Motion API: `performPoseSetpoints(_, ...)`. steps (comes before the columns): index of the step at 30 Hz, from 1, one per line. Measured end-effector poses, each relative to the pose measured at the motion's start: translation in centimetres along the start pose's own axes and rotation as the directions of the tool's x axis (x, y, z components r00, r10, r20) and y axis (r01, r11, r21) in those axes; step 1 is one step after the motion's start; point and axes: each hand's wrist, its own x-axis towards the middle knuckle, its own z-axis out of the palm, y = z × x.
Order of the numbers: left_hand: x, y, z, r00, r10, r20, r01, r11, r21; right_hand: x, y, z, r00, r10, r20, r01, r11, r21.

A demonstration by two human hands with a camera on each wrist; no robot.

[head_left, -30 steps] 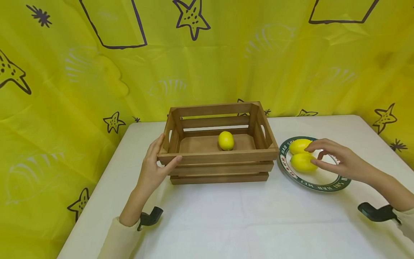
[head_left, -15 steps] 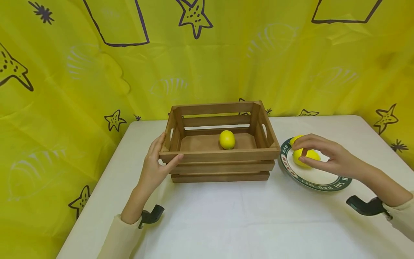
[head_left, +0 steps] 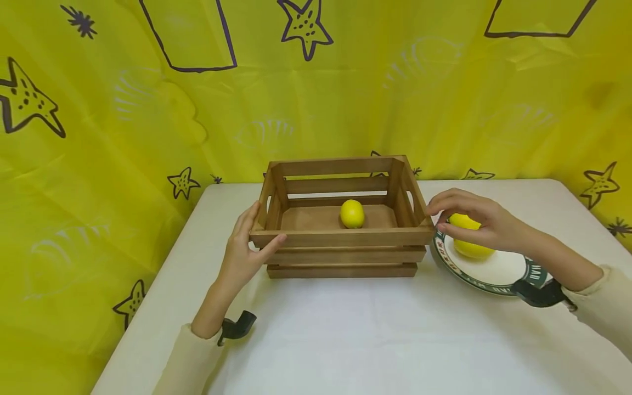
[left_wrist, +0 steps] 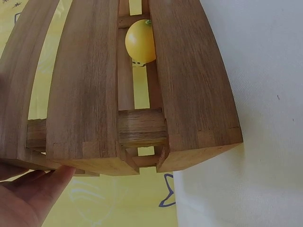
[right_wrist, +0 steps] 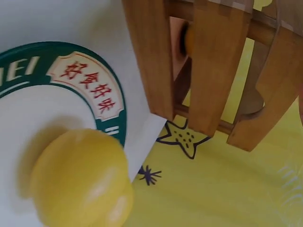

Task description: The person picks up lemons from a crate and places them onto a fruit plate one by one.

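In the head view, a slatted wooden crate [head_left: 340, 238] stands upright with one lemon [head_left: 352, 214] lying inside. My left hand [head_left: 242, 241] holds its front left corner, thumb over the front top rail and fingers along the left end. The left wrist view shows the thumb [left_wrist: 59, 182] against the end of a slat. My right hand [head_left: 474, 216] has its fingertips at the crate's front right corner, fingers bent and nothing between them. Below that hand, two lemons [head_left: 471, 249] lie on a green-rimmed plate [head_left: 486, 286], partly covered by it.
A white cloth [head_left: 345, 334] covers the table. Behind and beside it hangs a yellow curtain [head_left: 340, 104] with starfish drawings. The plate sits close beside the crate's right end.
My right hand has moved left from over the lemons on the plate to the crate's right corner. The left hand keeps its place on the crate. The head view has shifted slightly.
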Motion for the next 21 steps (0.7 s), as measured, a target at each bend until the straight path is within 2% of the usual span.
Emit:
performPoseSetpoints(4, 0.0, -0.1, 0.0, 1.0, 0.001, -0.001, -0.001, 1.0, -0.006, 1.3, 0.4, 0.0, 1.0, 0.016, -0.025, -0.017, 0.998, -0.055)
performPoseSetpoints(12, -0.1, -0.3, -0.2, 1.0, -0.02, 0.004, 0.02, 1.0, -0.008, 4.8, 1.3, 1.0, 0.997, 0.07, 0.032, -0.069, 0.997, -0.042)
performPoseSetpoints(18, 0.1, -0.3, -0.1, 1.0, 0.007, -0.008, -0.007, 1.0, -0.007, 6.5, 3.0, 1.9, 0.998, 0.042, 0.051, -0.042, 0.999, -0.008)
performPoseSetpoints(21, 0.1, -0.4, 0.0, 1.0, 0.017, -0.017, -0.017, 1.0, -0.004, 7.1, 3.9, 2.2, 0.996, 0.023, 0.086, -0.025, 0.999, 0.023)
